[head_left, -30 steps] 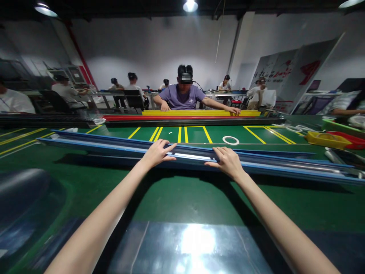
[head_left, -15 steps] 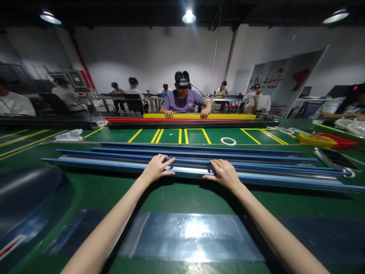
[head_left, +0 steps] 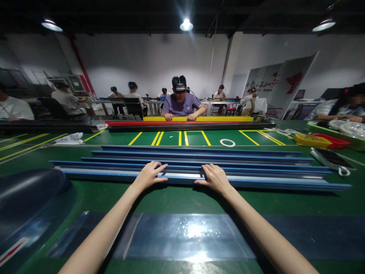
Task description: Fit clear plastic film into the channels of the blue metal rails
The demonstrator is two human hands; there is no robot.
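Observation:
Several long blue channel profiles (head_left: 256, 176) lie side by side across the green table (head_left: 171, 201). My left hand (head_left: 149, 176) grips the nearest blue profile left of its middle, thumb on the near edge and fingers over the far edge. My right hand (head_left: 213, 178) holds the same profile farther right in a like grip. Between the hands, its pale inner face shows. Closer to me, a clear plastic sheet (head_left: 188, 236) lies flat under my forearms, reflecting the lamp.
Across the table a person in purple (head_left: 182, 104) holds a yellow profile (head_left: 222, 119) beside red (head_left: 128, 123) and black ones. A dark roll (head_left: 28, 194) sits at left. A white ring (head_left: 227, 142), a yellow tray (head_left: 312, 140) and a phone (head_left: 332, 158) are at right.
Both my hands have shifted slightly left with the nearest blue profile. The purple-clad person's hands have come closer together on the yellow profile.

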